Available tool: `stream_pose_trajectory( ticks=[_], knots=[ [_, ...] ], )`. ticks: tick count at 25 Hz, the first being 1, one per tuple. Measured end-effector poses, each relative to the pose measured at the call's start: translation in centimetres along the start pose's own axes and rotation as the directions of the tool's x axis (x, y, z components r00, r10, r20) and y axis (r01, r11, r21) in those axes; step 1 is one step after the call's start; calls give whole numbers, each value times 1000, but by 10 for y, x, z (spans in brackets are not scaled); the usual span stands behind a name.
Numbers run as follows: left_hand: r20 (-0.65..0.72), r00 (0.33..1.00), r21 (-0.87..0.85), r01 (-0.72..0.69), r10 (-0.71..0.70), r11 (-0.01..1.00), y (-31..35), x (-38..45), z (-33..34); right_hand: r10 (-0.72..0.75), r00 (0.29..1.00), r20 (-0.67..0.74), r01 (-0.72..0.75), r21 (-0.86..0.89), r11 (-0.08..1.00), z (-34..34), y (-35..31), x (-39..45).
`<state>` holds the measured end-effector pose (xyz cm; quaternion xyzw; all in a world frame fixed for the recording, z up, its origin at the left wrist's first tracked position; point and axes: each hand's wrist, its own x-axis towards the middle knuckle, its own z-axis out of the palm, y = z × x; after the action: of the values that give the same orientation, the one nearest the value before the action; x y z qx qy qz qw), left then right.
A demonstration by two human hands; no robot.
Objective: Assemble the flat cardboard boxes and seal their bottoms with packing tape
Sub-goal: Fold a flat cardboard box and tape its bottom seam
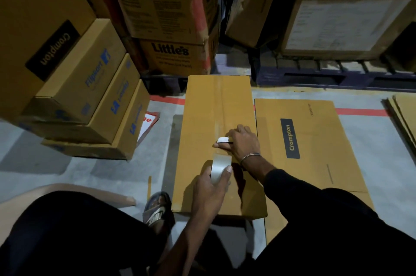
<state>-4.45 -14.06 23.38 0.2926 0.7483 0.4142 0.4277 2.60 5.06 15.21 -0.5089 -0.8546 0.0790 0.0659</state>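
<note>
Two hands are busy on the box [216,140] that sits upturned on the floor right in front of the person, so that's my landmark. Clear tape already runs along the middle seam from the far end of the box toward the near end. The left hand [211,188] is wrapped around the tape roll [219,169], thumb over the top, holding it just above the box near the seam. The right hand [244,140] sits a bit further up the seam, fingers curled round a small white thing [224,140], which might be a blade or cutter, though honestly I can't tell. It presses down by the tape line.

My guess is they're about to cut or tear the strip. Stuff that could go sideways:

- if that's a blade, the left thumb is pretty close to its path
- roll isn't kept taut, so the tape curls back and sticks to itself
- strip drifts off the seam over the last stretch, leaving the near end of the flaps loose
- cutting too early leaves no overhang to fold down the near side

Right of the box lies a flat carton [310,147] marked Crompton, touching or nearly touching it. Left of the box stands a stack of finished cartons [85,95], leaning a bit.
</note>
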Motion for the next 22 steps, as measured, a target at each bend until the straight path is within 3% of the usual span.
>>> stream_pose_trajectory(
  ticks=[5, 13, 18, 22],
  knots=[
    [-112, 991, 164, 89, -71, 982, -18, -31, -3, 24, 999, 29, -23, -19, 1000, 5, -1, 1],
    [-151, 958, 31, 251, -243, 968, -65, -87, -10, 38, 999, 31, -37, -38, 999, 9, 4, 5],
    [-23, 951, 130, 308, -308, 942, -86, -85, -8, 33, 999, 37, -34, 22, 999, 7, 4, 3],
    [56, 918, 79, 387, -392, 919, -107, -68, -14, 27, 999, 45, -28, 22, 999, 9, 5, 3]
  ],
)
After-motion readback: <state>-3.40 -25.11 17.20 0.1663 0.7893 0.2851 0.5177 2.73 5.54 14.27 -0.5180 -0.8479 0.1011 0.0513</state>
